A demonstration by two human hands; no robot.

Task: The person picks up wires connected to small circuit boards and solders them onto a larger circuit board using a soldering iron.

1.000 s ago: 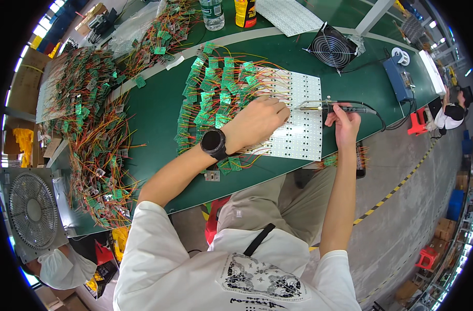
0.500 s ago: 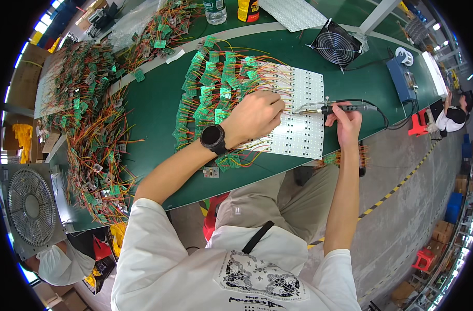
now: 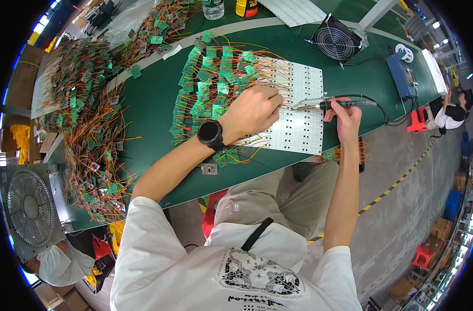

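Observation:
My right hand point(image 3: 346, 118) grips a soldering iron point(image 3: 337, 104) with a black handle. Its metal tip points left, low over a white perforated panel point(image 3: 305, 129), close to the fingertips of my left hand point(image 3: 254, 110). That left hand, below a black watch point(image 3: 210, 135), rests on the panel with its fingers pinched together. Thin red and yellow wires end around those fingertips, but what lies between them is hidden. Rows of small green circuit boards point(image 3: 208, 70) are wired to the panel's left part, some covered by my left hand and wrist.
Heaps of wired green boards point(image 3: 86, 150) cover the left of the green table point(image 3: 158, 116). Beyond the panel stand a black fan point(image 3: 336, 42), a bottle point(image 3: 213, 9) and a yellow can point(image 3: 246, 7). A blue box point(image 3: 401, 78) with a solder spool sits at right, its cable running toward the iron.
The whole view has shifted slightly. Both hands and the soldering iron keep nearly the same place over the panel, with the iron's tip still beside my left fingertips.

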